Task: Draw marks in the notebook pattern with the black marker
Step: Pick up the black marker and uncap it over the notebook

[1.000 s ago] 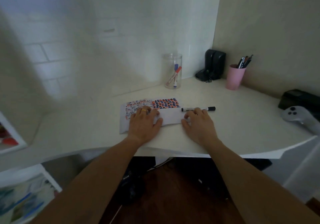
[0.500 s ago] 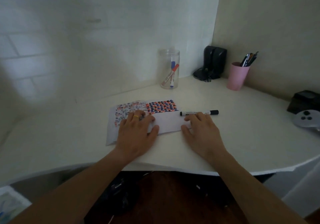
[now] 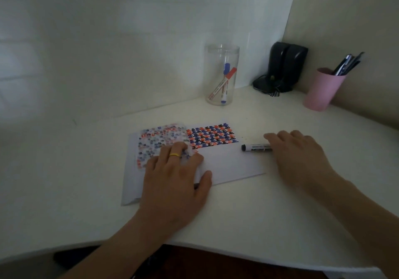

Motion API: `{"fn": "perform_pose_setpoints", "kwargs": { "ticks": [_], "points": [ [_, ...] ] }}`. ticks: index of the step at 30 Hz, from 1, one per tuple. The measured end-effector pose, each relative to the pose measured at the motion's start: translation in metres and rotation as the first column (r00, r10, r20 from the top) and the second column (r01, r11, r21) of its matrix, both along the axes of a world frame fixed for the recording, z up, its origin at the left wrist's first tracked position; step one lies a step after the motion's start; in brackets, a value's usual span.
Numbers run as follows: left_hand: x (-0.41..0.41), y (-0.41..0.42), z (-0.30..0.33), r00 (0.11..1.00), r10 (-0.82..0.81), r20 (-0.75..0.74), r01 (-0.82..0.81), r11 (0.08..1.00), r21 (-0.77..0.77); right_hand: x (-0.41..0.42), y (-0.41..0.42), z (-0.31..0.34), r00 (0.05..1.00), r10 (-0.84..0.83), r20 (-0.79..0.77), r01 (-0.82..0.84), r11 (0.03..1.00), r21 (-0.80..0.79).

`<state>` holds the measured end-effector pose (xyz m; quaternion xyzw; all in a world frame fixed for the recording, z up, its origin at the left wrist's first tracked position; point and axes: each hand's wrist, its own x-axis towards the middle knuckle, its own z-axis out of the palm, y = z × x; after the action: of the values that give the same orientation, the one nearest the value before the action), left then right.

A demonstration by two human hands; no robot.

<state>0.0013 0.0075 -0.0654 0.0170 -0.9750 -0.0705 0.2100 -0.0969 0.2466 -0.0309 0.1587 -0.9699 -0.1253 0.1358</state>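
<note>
An open white notebook (image 3: 228, 164) lies on the white desk (image 3: 248, 211). Its right page carries a dense pattern (image 3: 212, 136) of red, blue and black marks; the left page shows a fainter copy. My left hand (image 3: 174, 179), with a yellow ring, lies flat on the left page with fingers spread. The black marker (image 3: 255, 147) lies on the desk at the notebook's right edge, cap end pointing left. My right hand (image 3: 300, 153) rests over the marker's right end, fingers loosely curved; a closed grip is not visible.
A clear jar (image 3: 222, 75) with a red and a blue marker stands behind the notebook. Black speakers (image 3: 285, 67) sit in the corner. A pink cup (image 3: 321, 91) holding pens stands at the right. The desk's curved front edge runs below my forearms.
The camera has moved closer and tilted down. My right hand has shifted right and forward onto the marker's far end. My left hand stays pressed on the notebook.
</note>
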Motion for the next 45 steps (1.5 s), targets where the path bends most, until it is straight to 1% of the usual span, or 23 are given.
{"fn": "perform_pose_setpoints", "kwargs": {
  "ticks": [2, 3, 5, 6, 7, 9, 10, 11, 13, 15, 17, 18, 21, 22, 24, 28, 31, 32, 34, 38, 41, 43, 45],
  "points": [
    [0.0, -0.001, 0.0, 1.0, 0.001, -0.002, -0.001, 1.0, 0.003, -0.005, -0.004, 0.004, 0.999, 0.031, -0.008, -0.03, 0.998, 0.047],
    [0.0, -0.001, -0.001, 1.0, 0.001, -0.001, -0.001, 1.0, 0.004, -0.007, -0.007, 0.007, 0.998, 0.048, -0.049, -0.047, 0.998, 0.031],
    [0.0, -0.001, -0.001, 1.0, -0.004, -0.001, 0.004, 1.0, 0.004, -0.012, -0.017, 0.012, 0.988, 0.074, -0.134, -0.088, 0.991, -0.105],
    [0.0, -0.001, -0.001, 1.0, -0.006, -0.002, 0.006, 1.0, 0.009, -0.014, -0.025, 0.015, 0.98, 0.099, -0.17, -0.135, 0.968, -0.211],
    [0.0, -0.001, -0.001, 1.0, -0.007, -0.001, 0.007, 1.0, 0.014, -0.015, -0.035, 0.019, 0.971, 0.136, -0.195, -0.195, 0.925, -0.325],
    [0.0, -0.002, -0.001, 1.0, -0.011, 0.009, 0.01, 1.0, 0.023, -0.015, -0.058, 0.026, 0.953, 0.229, -0.197, -0.301, 0.783, -0.545],
    [0.0, -0.002, -0.001, 1.0, -0.016, 0.016, 0.015, 1.0, 0.026, -0.016, -0.07, 0.028, 0.947, 0.271, -0.173, -0.315, 0.676, -0.666],
    [0.0, -0.003, 0.0, 0.999, -0.024, 0.026, 0.023, 0.999, 0.029, -0.018, -0.081, 0.029, 0.943, 0.307, -0.128, -0.287, 0.556, -0.78],
    [0.002, -0.006, 0.006, 0.996, -0.05, 0.07, 0.047, 0.998, 0.039, -0.024, -0.1, 0.029, 0.93, 0.366, -0.026, -0.163, 0.35, -0.922],
    [0.003, -0.012, 0.014, 0.987, -0.083, 0.141, 0.078, 0.996, 0.042, -0.031, -0.111, 0.021, 0.907, 0.416, 0.061, -0.014, 0.176, -0.984],
    [-0.002, -0.021, 0.025, 0.974, -0.128, 0.187, 0.119, 0.991, 0.057, -0.037, -0.113, 0.009, 0.871, 0.476, 0.12, 0.135, 0.004, -0.991],
    [-0.007, -0.027, 0.03, 0.968, -0.155, 0.197, 0.138, 0.986, 0.096, -0.039, -0.111, 0.002, 0.856, 0.5, 0.134, 0.194, -0.071, -0.978],
    [-0.036, -0.049, 0.048, 0.959, -0.215, 0.187, 0.165, 0.955, 0.248, -0.046, -0.105, -0.011, 0.824, 0.548, 0.145, 0.314, -0.229, -0.921],
    [-0.048, -0.055, 0.054, 0.964, -0.21, 0.165, 0.161, 0.95, 0.269, -0.048, -0.103, -0.013, 0.818, 0.558, 0.14, 0.332, -0.259, -0.907],
    [-0.072, -0.062, 0.063, 0.977, -0.183, 0.107, 0.145, 0.945, 0.293, -0.05, -0.101, -0.015, 0.818, 0.562, 0.126, 0.332, -0.28, -0.901],
    [-0.112, -0.066, 0.069, 0.983, -0.175, -0.057, 0.184, 0.94, 0.289, -0.052, -0.099, -0.016, 0.833, 0.542, 0.112, 0.292, -0.259, -0.921],
    [-0.117, -0.069, 0.047, 0.958, -0.199, -0.205, 0.252, 0.928, 0.275, -0.055, -0.097, -0.017, 0.832, 0.542, 0.116, 0.296, -0.257, -0.92],
    [-0.113, -0.069, 0.039, 0.951, -0.22, -0.216, 0.273, 0.927, 0.257, -0.056, -0.097, -0.018, 0.827, 0.551, 0.111, 0.299, -0.265, -0.917],
    [-0.105, -0.07, 0.026, 0.946, -0.273, -0.174, 0.308, 0.926, 0.22, -0.058, -0.097, -0.019, 0.823, 0.557, 0.108, 0.3, -0.266, -0.916],
    [-0.097, -0.071, 0.032, 0.916, -0.373, -0.15, 0.397, 0.898, 0.193, -0.055, -0.098, -0.015, 0.818, 0.566, 0.106, 0.305, -0.27, -0.913],
    [-0.092, -0.066, 0.034, 0.894, -0.428, -0.129, 0.441, 0.892, 0.095, -0.049, -0.099, -0.011, 0.787, 0.612, 0.077, 0.319, -0.297, -0.9],
    [-0.09, -0.064, 0.033, 0.884, -0.439, -0.159, 0.447, 0.894, 0.017, -0.046, -0.098, -0.007, 0.761, 0.648, 0.042, 0.328, -0.328, -0.886],
    [-0.093, -0.065, 0.033, 0.877, -0.432, -0.211, 0.438, 0.899, -0.018, -0.043, -0.099, -0.005, 0.731, 0.683, 0.002, 0.329, -0.35, -0.877]
  ]
}}
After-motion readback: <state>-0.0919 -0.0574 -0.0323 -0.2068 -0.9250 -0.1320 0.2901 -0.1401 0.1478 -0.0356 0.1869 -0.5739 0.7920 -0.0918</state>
